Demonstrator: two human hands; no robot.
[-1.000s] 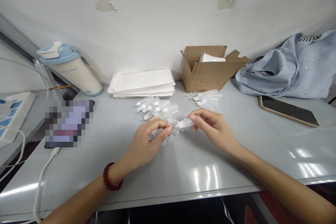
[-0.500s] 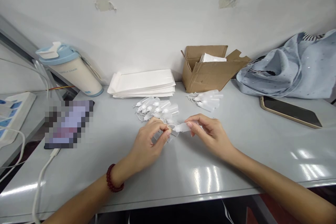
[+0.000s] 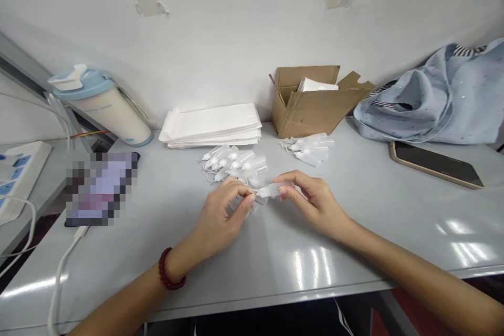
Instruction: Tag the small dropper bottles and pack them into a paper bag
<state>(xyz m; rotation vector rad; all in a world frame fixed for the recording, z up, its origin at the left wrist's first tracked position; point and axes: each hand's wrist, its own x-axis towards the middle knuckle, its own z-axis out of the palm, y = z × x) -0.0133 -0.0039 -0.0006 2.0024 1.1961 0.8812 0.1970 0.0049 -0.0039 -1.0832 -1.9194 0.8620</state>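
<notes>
Between the thumb and fingers of my right hand [image 3: 311, 199] is a small translucent squeeze bottle [image 3: 270, 190], lying sideways with its white nozzle toward the left. My left hand [image 3: 224, 210] is closed in a pinch at the bottle's thin tip; the fingertips hide the very end. A pale cord loops near that tip. Just beyond my left hand lies a pile of similar bottles [image 3: 236, 160] with thin tips and cords. Part of it is hidden behind my fingers. Farther right, a smaller group of the bottles [image 3: 313, 147] rests in front of the cardboard box.
White padded envelopes [image 3: 212, 123] are stacked by the wall, left of an open cardboard box [image 3: 307, 113]. A tumbler [image 3: 110, 110] and a charging phone [image 3: 104, 186] are on the left. Another phone [image 3: 437, 164] lies before a blue cloth bag [image 3: 437, 100] on the right.
My right hand has shifted slightly left, bringing the bottle nearer my left fingertips. My left hand keeps its pinch, and the view has moved a little.
</notes>
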